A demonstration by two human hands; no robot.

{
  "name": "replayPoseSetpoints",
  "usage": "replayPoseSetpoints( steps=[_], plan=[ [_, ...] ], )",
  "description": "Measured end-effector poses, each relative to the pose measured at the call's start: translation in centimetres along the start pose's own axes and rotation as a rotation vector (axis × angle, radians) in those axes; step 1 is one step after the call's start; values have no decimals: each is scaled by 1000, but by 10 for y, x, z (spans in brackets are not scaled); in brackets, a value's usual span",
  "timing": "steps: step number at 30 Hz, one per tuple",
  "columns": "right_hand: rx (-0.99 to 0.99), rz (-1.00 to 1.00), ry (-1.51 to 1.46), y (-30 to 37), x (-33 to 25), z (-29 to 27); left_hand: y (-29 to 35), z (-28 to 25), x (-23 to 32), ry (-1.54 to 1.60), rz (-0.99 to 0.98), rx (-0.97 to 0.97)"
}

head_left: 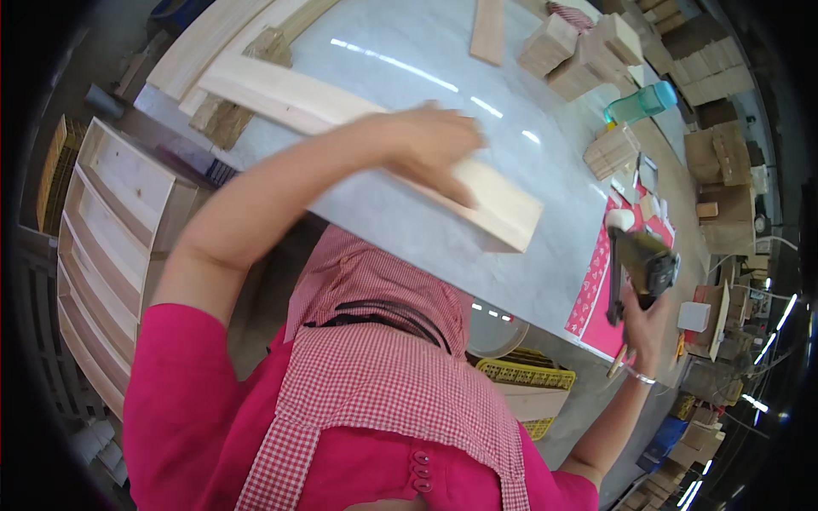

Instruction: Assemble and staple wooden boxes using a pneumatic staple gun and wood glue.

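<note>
My left hand [434,145] lies palm down on a long pale wooden board [503,209] that rests flat on the grey table [443,94]. The fingers press the board near its nearer end. My right hand [643,324] grips the handle of a dark nail gun [643,260], held up off the table at the right, above a red patterned sheet [596,289]. My pink sleeves and a red checked apron fill the lower part of the view.
Small wooden blocks [579,51] are piled at the table's far side, with a teal bottle [643,102] beside them. More boards [230,43] lie at the far left. A wooden shelf frame [111,213] stands on the left. A yellow basket [524,375] sits under the table.
</note>
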State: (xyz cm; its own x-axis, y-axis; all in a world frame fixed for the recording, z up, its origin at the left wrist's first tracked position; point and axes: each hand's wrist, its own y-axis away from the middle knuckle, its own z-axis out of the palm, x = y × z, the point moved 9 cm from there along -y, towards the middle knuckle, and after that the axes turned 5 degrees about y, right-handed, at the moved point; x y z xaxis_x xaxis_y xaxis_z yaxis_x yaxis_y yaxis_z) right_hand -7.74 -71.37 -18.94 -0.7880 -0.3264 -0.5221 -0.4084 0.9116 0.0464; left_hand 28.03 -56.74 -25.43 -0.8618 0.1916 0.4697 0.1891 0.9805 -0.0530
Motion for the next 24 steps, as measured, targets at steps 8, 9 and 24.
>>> replayPoseSetpoints(
  steps=[8, 9, 24],
  plan=[
    [360, -38, 697, 9, 180, 28, -28, -125, -5, 61, -298, -71],
    [335, 118, 669, 10, 198, 27, -40, -154, 9, 95, -300, 133],
    [520, -121, -126, -133, 77, 52, 70, 8, -47, 1542, -561, 1005]
  ],
)
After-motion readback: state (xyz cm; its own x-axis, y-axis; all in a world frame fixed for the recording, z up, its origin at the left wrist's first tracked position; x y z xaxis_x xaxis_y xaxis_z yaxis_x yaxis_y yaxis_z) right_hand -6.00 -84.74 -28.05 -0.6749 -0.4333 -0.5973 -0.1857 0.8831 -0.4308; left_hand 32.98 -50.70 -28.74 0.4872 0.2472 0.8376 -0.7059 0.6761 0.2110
